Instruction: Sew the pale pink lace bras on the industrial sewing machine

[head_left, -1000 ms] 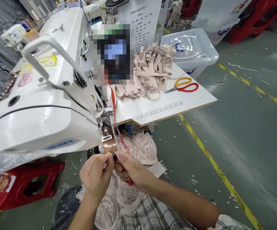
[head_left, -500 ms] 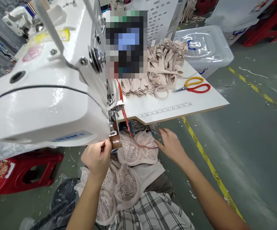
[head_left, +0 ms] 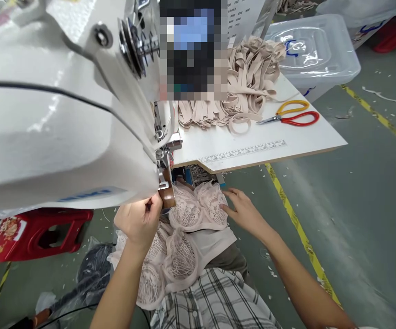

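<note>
My left hand [head_left: 141, 219] is closed in a pinch just below the head of the white sewing machine [head_left: 47, 151], beside its brown guard [head_left: 167, 192]. What those fingers hold is hidden. At the right edge of a pale pink lace bra [head_left: 186, 208], my right hand [head_left: 247, 212] has its thumb and fingers apart, the thumb touching the cup. This bra hangs below the table edge, in front of the machine. More pink lace cups [head_left: 182, 260] lie on my lap, partly behind my left forearm.
On the white table [head_left: 232, 151] are a heap of beige fabric strips [head_left: 252, 77], red-and-yellow-handled scissors [head_left: 295, 114] and a printed ruler [head_left: 245, 151]. A lidded clear plastic box [head_left: 316, 50] stands behind it. A red stool [head_left: 40, 233] is at left. Pixelation hides one patch.
The red strip that hung from the machine across the bra has gone from the cups. My right hand's fingers have spread slightly at the cup edge. The camera view has shifted nearer the machine.
</note>
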Available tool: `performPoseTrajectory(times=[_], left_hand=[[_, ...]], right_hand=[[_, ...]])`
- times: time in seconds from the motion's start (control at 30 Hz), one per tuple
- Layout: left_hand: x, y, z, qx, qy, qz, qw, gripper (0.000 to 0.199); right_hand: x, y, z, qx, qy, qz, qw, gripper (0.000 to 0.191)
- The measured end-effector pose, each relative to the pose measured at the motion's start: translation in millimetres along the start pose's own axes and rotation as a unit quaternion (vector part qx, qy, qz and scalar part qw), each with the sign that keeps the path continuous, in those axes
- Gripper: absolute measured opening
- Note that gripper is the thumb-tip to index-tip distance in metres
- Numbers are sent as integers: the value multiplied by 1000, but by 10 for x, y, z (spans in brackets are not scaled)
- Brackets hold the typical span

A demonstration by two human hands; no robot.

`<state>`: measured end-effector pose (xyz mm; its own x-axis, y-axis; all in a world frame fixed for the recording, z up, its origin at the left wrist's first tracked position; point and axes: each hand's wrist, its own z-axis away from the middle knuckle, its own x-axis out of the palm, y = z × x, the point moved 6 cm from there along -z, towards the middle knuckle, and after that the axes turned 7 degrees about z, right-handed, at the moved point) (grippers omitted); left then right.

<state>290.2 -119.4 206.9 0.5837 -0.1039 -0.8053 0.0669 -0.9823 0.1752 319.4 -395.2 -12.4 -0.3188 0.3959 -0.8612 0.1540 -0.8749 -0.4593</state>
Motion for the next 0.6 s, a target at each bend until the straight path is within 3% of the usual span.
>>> performPoseTrajectory(times=[0.4,0.6], left_hand=[[16,-1,-10,-26,-8,1,1000,53],[33,-5,1,-8,-15,8,1000,48]], right_hand=[[74,-37,39,21,-64,-39,997,54],[84,-70,33,11,-61,-47,997,53]])
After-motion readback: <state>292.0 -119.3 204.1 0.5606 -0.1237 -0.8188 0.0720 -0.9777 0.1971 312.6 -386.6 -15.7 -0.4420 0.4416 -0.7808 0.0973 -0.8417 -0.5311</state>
